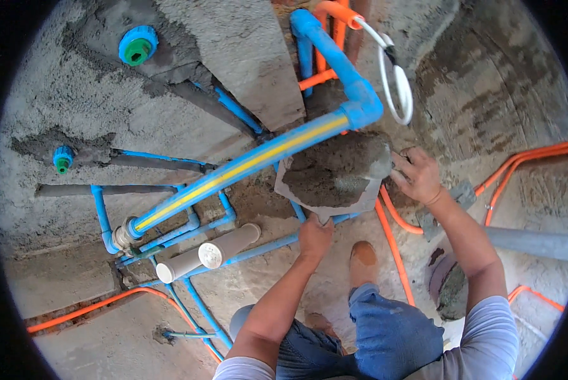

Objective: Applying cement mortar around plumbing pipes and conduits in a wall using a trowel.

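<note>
My left hand (315, 239) is closed round the handle of a broad, pale, flat-bladed trowel (285, 189). Dark wet mortar (325, 171) is spread over most of the blade, whose far edge passes behind the large blue pipe. At the blade's right side, my right hand (418, 174) has its fingers bent and pressed together against a grey, mortar-smeared rounded edge (380, 159). What those fingers grip is hard to make out. The large blue pipe with a yellow stripe (246, 171) runs diagonally just beyond the trowel and ends at a blue elbow (363, 104).
Blue fittings with green plugs (137, 49) sit in the rough wall. Two capped white pipes (230, 246) stick out left of my left hand. Orange conduits (395, 253) run at the right, near a mortar-filled bucket (452, 288). A white cable loop (401, 95) hangs above.
</note>
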Action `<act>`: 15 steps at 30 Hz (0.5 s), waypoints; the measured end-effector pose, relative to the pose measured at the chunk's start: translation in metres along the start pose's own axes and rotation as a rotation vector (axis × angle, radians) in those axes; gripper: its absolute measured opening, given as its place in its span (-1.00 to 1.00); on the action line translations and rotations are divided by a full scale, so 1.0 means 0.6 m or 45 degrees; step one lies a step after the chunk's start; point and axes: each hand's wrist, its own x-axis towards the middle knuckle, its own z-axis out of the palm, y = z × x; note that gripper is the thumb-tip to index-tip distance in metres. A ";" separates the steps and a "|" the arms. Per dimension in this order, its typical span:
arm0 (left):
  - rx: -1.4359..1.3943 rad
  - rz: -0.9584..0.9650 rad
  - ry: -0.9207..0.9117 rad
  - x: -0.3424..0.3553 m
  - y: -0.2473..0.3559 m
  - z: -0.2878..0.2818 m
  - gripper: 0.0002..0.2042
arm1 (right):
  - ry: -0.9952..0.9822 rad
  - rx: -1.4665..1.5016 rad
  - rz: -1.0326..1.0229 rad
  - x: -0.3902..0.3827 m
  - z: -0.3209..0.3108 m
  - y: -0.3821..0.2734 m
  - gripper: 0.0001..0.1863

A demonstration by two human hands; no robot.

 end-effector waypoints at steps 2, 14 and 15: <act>0.026 -0.034 0.033 0.005 -0.019 -0.006 -0.67 | -0.207 -0.086 -0.007 0.045 0.035 0.033 -0.67; 0.068 -0.179 -0.088 0.010 -0.064 0.015 -0.63 | -0.651 0.289 0.303 0.237 0.078 0.241 -0.54; 0.039 -0.166 -0.073 0.011 -0.065 0.020 -0.63 | -0.681 0.249 0.363 0.233 0.064 0.243 -0.55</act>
